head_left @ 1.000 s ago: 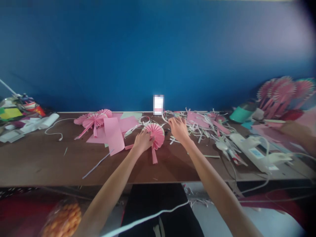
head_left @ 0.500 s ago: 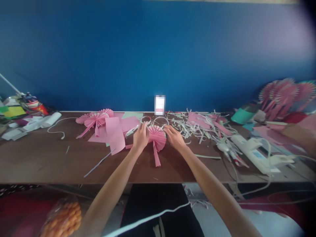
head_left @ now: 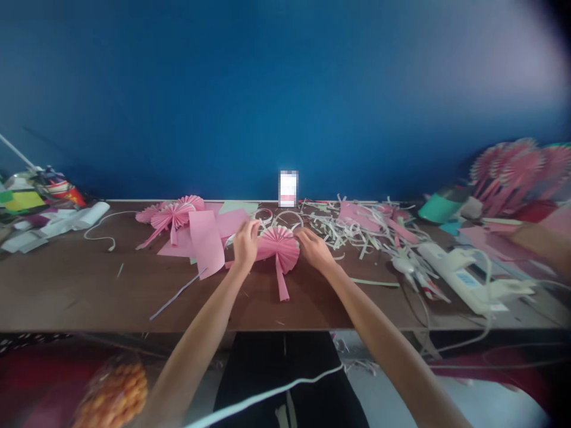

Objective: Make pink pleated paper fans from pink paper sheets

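Note:
A pink pleated paper fan [head_left: 283, 246] lies on the brown table in front of me, with one folded strip hanging toward the front edge. My right hand [head_left: 314, 249] pinches the fan's right edge between thumb and fingers. Just left of the fan, my left hand [head_left: 245, 246] is closed with its fingertips together and raised; whatever is between them is too small to make out. Behind the fan lie two rolls of tape, a left one [head_left: 263, 217] and a right one [head_left: 291, 219].
Finished pink fans [head_left: 176, 215] and pink paper sheets [head_left: 207, 244] lie to the left. Shredded paper strips [head_left: 361, 229] spread on the right, near a white power strip [head_left: 455, 279] with cords. Another person's arm [head_left: 537, 244] reaches in at far right. A phone [head_left: 288, 189] leans against the blue wall.
My left hand has moved left, away from the fan's upper left edge, uncovering more of its pleats. My right hand stays at the fan's right edge.

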{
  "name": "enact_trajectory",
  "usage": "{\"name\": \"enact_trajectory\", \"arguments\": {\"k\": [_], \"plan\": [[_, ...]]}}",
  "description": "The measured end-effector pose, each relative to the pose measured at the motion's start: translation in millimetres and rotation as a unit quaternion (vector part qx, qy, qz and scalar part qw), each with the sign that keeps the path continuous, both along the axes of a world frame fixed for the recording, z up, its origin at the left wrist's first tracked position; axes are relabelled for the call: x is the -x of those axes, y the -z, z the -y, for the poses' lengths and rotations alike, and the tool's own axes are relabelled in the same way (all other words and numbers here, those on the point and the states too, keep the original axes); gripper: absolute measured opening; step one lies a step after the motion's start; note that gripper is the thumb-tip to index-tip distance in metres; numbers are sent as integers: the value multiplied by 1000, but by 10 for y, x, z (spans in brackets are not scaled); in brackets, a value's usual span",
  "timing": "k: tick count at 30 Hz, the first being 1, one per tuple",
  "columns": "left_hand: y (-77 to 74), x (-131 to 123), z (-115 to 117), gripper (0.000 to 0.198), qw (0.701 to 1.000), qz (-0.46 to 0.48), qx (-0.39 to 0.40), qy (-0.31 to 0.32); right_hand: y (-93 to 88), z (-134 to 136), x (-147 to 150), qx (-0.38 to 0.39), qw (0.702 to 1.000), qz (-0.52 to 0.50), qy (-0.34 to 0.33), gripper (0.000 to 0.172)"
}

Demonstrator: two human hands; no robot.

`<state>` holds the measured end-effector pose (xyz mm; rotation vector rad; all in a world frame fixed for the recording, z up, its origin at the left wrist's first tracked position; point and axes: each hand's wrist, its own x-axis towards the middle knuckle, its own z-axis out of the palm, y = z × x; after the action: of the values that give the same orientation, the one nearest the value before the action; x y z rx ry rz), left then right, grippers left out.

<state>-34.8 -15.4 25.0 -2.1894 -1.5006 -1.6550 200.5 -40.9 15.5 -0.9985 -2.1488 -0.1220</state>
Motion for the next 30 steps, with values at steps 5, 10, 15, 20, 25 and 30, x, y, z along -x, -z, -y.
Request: {"name": "enact_trajectory", "arguments": {"k": [5, 10, 15, 20, 25, 30], "plan": [[-77, 282, -69, 32, 981, -37, 20, -189, -36, 13, 8, 42, 993, -115, 3, 20], [-133, 165, -13, 26, 975, -130, 32, -179, -14, -50, -48, 135, 940, -312, 14, 20], [-120, -156, 115, 42, 990, -138, 4, 16, -17, -132, -91, 294, 756, -568, -136, 23], [-70, -327, 221, 60, 976, -199, -12, 85, -10, -145, -70, 374, 651, -619, -230, 18], [-22, -347, 210, 46, 965, -245, -14, 91, -28, -102, -28, 397, 653, -600, -236, 18], [13, -351, 197, 28, 963, -258, 10, 73, 5, -87, 0, 410, 679, -569, -219, 22]]}}
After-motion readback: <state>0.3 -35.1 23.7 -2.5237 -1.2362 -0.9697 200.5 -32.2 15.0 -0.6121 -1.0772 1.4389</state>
